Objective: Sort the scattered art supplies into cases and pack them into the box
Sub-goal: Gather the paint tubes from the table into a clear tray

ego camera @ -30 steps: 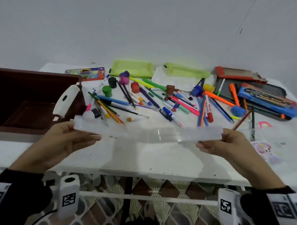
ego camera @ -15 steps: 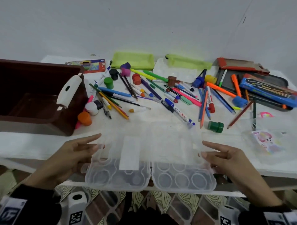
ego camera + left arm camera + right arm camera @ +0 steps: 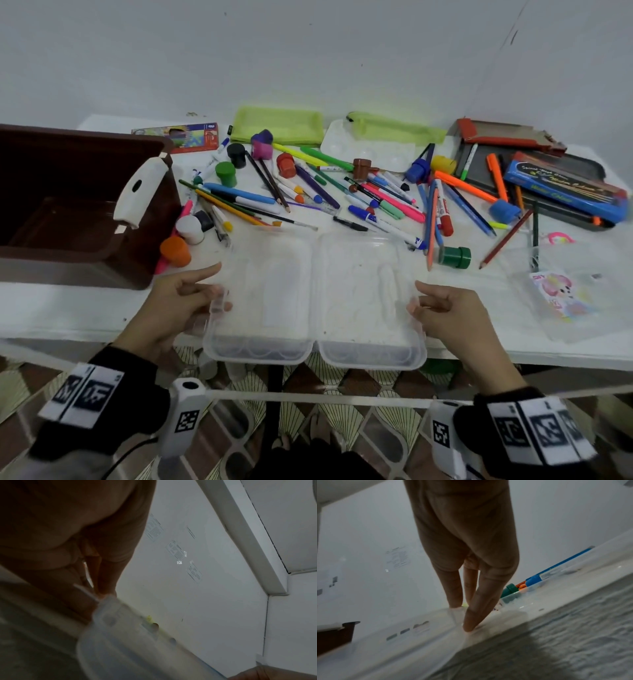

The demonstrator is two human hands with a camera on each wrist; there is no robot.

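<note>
Since the earlier frames the clear plastic case (image 3: 315,294) has swung from an edge-on tilt to lying opened flat, and it now sits further onto the white table (image 3: 68,308), its near edge still overhanging. The brown box (image 3: 61,219) stands open at the left, nothing visible inside. Behind the case the pens, markers and paint pots (image 3: 342,192) are all loose, so sorting has barely started. The left hand (image 3: 178,305) pinches the case's left rim, forefinger stretched out along the top; the right hand (image 3: 448,308) pinches the right rim between thumb and fingertips (image 3: 469,626), as the right wrist view shows. The green paint pot (image 3: 454,257) lies on its side just beside the case's far right corner, and the orange pot (image 3: 175,251) stands near the far left one. Pushing the case further in would likely knock those pots rolling; letting go now risks the overhanging half tipping off the table edge.
</note>
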